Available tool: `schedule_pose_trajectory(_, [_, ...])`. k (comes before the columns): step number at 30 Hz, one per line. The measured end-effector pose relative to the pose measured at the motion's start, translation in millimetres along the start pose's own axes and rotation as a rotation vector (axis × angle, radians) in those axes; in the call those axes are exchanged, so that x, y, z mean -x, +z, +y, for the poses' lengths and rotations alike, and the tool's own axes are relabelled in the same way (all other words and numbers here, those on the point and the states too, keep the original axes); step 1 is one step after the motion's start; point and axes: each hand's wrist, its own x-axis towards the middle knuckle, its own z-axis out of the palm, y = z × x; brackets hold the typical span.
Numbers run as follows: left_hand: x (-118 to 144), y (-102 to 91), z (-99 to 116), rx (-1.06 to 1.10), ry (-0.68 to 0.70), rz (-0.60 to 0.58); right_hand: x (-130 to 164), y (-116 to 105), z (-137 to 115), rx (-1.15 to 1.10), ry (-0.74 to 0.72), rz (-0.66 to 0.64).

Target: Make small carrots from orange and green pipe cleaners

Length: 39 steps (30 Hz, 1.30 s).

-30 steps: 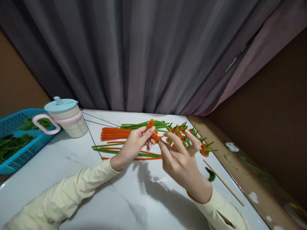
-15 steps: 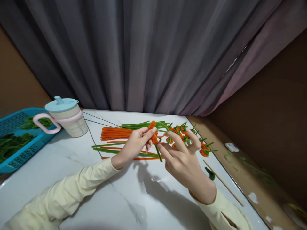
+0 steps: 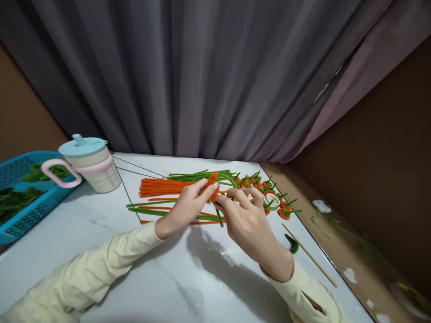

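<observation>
The orange coil (image 3: 213, 185) sits pinched between the left hand (image 3: 188, 204) fingertips and the right hand (image 3: 247, 222) fingertips, its long axis tilted up and away, with a green stem (image 3: 219, 216) trailing down toward the person. Bare marble table (image 3: 161, 273) lies open beneath the fingers. Loose orange stems (image 3: 158, 187) lie just beyond them.

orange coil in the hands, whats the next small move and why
Probably feed the green stem further into the orange coil: the left hand pinches the coil, the right hand grips the stem below it, and most of the stem hangs free.
</observation>
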Motion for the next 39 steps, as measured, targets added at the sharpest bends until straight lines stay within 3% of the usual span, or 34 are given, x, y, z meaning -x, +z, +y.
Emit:
schedule_pose_trajectory(2, [-2.9, -4.2, 3.2, 0.084, -0.03, -0.09, -2.8, -8.0, 6.9, -0.143, 0.072, 0.082])
schedule_pose_trajectory(5, [-4.0, -10.6, 11.2, 0.172, -0.133, -0.285, -5.3, -16.3, 24.5, -0.355, 0.308, 0.191])
schedule_pose_trajectory(6, [-3.4, -12.0, 13.5, 0.168, -0.15, -0.325, -5.2, -16.0, 30.8, -0.452, 0.392, 0.125])
schedule_pose_trajectory(9, [-0.6, -13.5, 15.7, 0.068, -0.13, -0.34, -3.2, -5.6, 43.5, -0.906, 0.56, -0.261])
schedule_pose_trajectory(11, [0.7, -12.7, 13.5, -0.012, -0.123, -0.331, -1.8, 4.9, 44.2, -1.159, 0.627, -0.347])
schedule_pose_trajectory(13, [1.4, -11.2, 10.3, -0.07, -0.111, -0.33, -1.5, 12.8, 40.3, -1.283, 0.671, -0.334])
schedule_pose_trajectory(21, [2.9, -10.3, 12.3, -0.239, -0.008, -0.219, -2.1, 15.5, 31.7, -1.27, 0.741, -0.339])
schedule_pose_trajectory(23, [1.9, -18.2, 17.3, -0.222, -0.059, -0.285, -0.7, 16.0, 33.8, -1.251, 0.762, -0.294])
schedule_pose_trajectory(26, [-0.4, -35.7, 22.8, -0.174, -0.161, -0.508, 1.1, 15.7, 36.8, -1.186, 0.766, -0.207])
schedule_pose_trajectory(29, [-1.8, -49.5, 24.5, -0.125, -0.126, -0.587, 2.2, 13.0, 39.4, -1.119, 0.75, -0.186])
schedule_pose_trajectory(39, [-4.6, -72.8, 37.6, -0.152, -0.18, -0.423, 4.4, -9.9, 64.3, -1.073, 0.861, -0.223])
